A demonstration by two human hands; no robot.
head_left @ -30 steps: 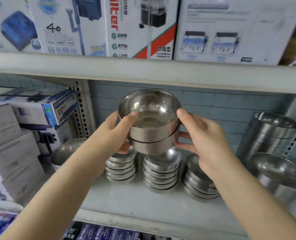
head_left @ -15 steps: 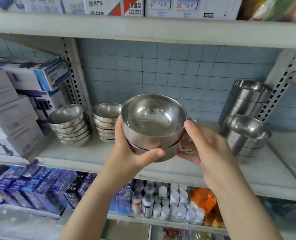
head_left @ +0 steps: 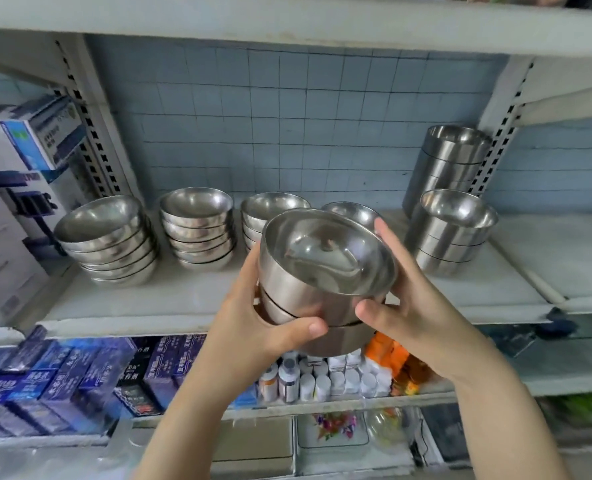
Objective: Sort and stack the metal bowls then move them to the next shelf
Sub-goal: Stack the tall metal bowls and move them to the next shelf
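Observation:
I hold a small stack of metal bowls (head_left: pixel 325 268) in front of the middle shelf (head_left: pixel 183 303), tilted toward me. My left hand (head_left: pixel 263 317) grips its left side with the thumb across the front. My right hand (head_left: pixel 415 299) clasps its right side. On the shelf behind stand more bowl stacks: a wide stack (head_left: pixel 107 240) at the left, a second stack (head_left: pixel 199 226) beside it, and a third stack (head_left: pixel 270 209) and a fourth bowl (head_left: pixel 353 211) partly hidden by the held stack.
Two stacks of straight-sided metal bowls (head_left: pixel 450 230) stand at the shelf's right, the taller stack (head_left: pixel 446 161) behind. Cardboard boxes (head_left: pixel 14 202) fill the left bay. Blue boxes (head_left: pixel 62 375) and white bottles (head_left: pixel 322 375) sit on the lower shelf. The adjoining right shelf (head_left: pixel 564 258) lies beyond the perforated upright.
The held stack has come down and toward me, away from the shelf stacks. The view has tilted downward, showing the lower shelf.

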